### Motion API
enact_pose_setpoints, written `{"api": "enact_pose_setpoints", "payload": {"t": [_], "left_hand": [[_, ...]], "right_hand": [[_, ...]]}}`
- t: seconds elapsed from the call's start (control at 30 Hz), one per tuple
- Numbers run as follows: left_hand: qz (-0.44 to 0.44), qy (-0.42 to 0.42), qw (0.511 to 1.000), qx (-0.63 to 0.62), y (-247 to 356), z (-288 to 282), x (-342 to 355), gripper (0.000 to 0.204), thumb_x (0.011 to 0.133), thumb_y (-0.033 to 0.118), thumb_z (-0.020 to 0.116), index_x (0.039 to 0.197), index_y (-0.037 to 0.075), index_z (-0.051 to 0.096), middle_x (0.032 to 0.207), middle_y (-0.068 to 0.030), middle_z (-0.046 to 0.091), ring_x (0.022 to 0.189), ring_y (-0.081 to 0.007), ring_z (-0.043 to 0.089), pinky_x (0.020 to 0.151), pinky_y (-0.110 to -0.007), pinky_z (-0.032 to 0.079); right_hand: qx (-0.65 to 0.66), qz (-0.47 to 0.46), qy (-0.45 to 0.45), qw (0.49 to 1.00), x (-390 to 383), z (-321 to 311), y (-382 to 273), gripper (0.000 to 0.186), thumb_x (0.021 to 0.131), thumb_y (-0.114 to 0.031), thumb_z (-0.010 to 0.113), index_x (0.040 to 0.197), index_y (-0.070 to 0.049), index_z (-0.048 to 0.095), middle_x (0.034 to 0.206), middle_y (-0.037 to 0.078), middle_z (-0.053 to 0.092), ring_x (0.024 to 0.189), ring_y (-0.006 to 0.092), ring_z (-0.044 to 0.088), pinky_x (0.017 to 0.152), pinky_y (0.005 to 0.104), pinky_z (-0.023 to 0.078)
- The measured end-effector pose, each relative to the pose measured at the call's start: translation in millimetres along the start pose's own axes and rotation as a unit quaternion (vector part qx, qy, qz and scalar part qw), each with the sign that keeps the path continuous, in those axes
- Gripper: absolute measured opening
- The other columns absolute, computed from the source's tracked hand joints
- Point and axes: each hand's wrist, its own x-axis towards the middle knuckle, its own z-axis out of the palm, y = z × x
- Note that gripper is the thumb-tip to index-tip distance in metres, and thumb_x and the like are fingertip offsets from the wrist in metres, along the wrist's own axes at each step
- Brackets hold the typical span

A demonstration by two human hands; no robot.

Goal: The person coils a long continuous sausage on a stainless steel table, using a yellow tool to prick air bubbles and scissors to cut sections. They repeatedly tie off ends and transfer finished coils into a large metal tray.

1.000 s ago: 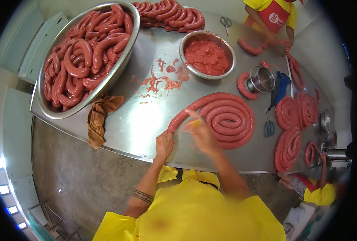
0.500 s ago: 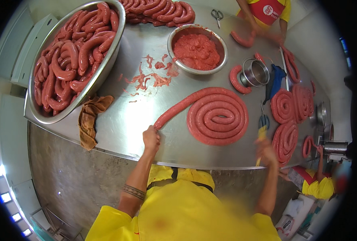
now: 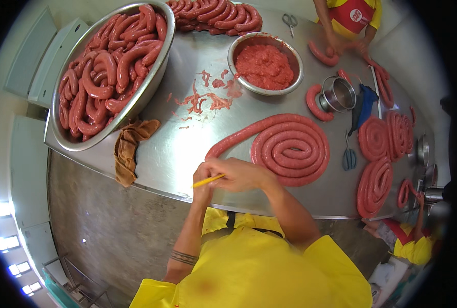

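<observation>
The left hand (image 3: pixel 201 179) is positioned at the near edge of the steel table (image 3: pixel 208 54), fingers closed around the free end of the sausage coil (image 3: pixel 290 163). The right hand (image 3: pixel 238 174) crosses over it, partly covering its fingers, and grips a slim yellow item (image 3: pixel 208 181) (its exact kind cannot be told) that projects toward the left. The two hands are in contact.

The sausage coil lies flat on the table, directly ahead of the person and to the right of centre; its outer turn runs as a tail down to the left hand — the inner turns form a close oval spiral.

Adjacent items are arranged as follows. Beyond the coil: a steel bowl (image 3: pixel 269 92) of ground red meat, with meat scraps (image 3: pixel 219 101) to its left. Far left: a large steel basin (image 3: pixel 148 90) filled with sausages, a brown cloth (image 3: pixel 128 151) beside it at the table edge. Right of the coil: blue-handled scissors (image 3: pixel 349 158) — then further coils (image 3: pixel 373 137). At upper right, a co-worker in a red apron (image 3: pixel 350 18) handles sausage.
</observation>
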Motion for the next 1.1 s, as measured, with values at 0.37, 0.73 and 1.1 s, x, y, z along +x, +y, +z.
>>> {"api": "enact_pose_setpoints", "payload": {"t": [0.37,0.73,1.1], "left_hand": [[0.252,-0.056,0.693,0.673,-25.5,39.5,-10.8,0.028,0.091,0.020,0.056,0.071,0.003,0.065,0.060,-0.0190,0.063,0.052,-0.0352,0.064,0.053,-0.046,0.052],[0.336,-0.050,0.609,0.716,-25.4,-77.6,14.4,0.024,0.094,0.016,0.054,0.076,0.006,0.066,0.063,-0.0065,0.065,0.052,-0.0198,0.060,0.047,-0.036,0.043],[-0.190,-0.074,0.902,0.380,9.1,23.4,-51.3,0.025,0.106,0.026,0.053,0.098,0.007,0.067,0.075,0.0006,0.063,0.056,-0.0029,0.046,0.050,-0.020,0.037]], "right_hand": [[0.349,-0.185,0.647,0.652,-259.0,-139.5,-29.4,0.018,0.101,-0.024,0.058,0.085,-0.015,0.057,0.064,-0.004,0.046,0.050,0.0052,0.038,0.046,0.0223,0.032],[0.156,0.086,0.885,0.431,-579.6,-169.1,57.7,0.010,0.104,-0.020,0.050,0.106,-0.011,0.054,0.071,-0.003,0.046,0.052,0.0074,0.043,0.043,0.0227,0.043],[-0.473,0.368,0.564,0.567,-438.1,-177.6,213.8,0.045,0.082,-0.030,0.076,0.107,0.005,0.063,0.099,0.026,0.061,0.103,0.0425,0.060,0.087,0.0489,0.050]]}}
